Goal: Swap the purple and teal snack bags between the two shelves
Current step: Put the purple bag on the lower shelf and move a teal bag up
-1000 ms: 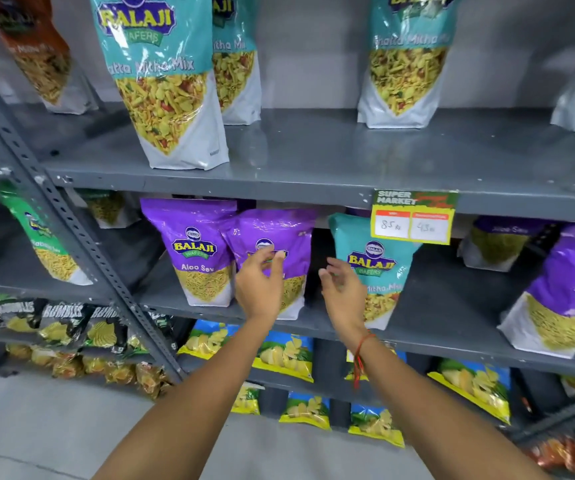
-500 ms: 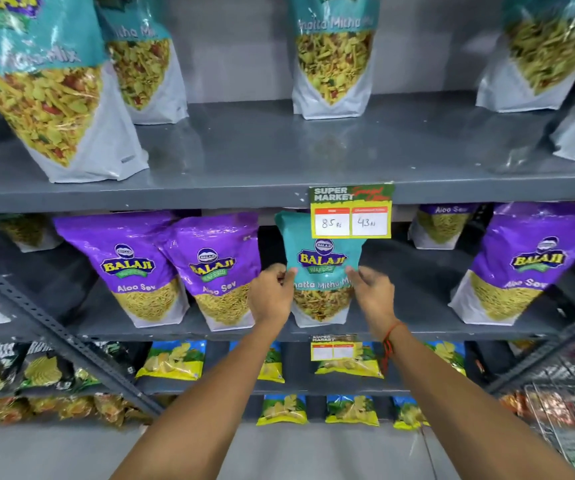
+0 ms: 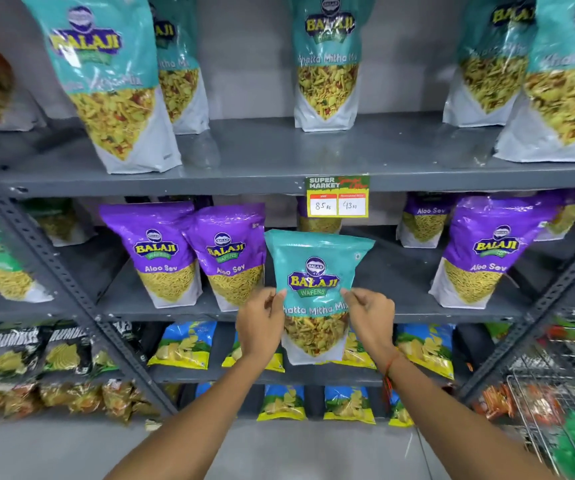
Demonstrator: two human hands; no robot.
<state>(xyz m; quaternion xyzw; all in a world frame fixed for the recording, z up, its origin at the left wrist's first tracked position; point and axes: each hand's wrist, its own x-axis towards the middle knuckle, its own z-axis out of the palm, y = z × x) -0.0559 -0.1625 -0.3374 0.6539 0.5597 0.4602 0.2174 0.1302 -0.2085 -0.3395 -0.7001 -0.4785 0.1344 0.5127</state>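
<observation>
The left hand (image 3: 262,325) and the right hand (image 3: 371,320) each pinch a side edge of one teal snack bag (image 3: 317,292), fingers closed on the film with thumbs at the front. The bag sits upright between them, its left edge at the left hand's 3 o'clock, its right edge at the right hand's 9 o'clock. It hangs in front of the middle shelf (image 3: 400,306), its base lower than that shelf's front lip (so it is clear of the board). A red thread (image 3: 390,370) circles the right wrist.

At the bag's 9 o'clock stand two purple snack bags (image 3: 230,258) side by side on the middle shelf, touching each other; a third front purple one stands at 3 o'clock, well apart. At least two more purple bags sit further back, partly hidden. At 12 o'clock a price tag (image 3: 337,196) hangs from the upper shelf (image 3: 262,157), which carries six teal bags in view, some cut off by the frame. At 6 o'clock, blue and yellow packets (image 3: 184,344) fill the lower shelves.
</observation>
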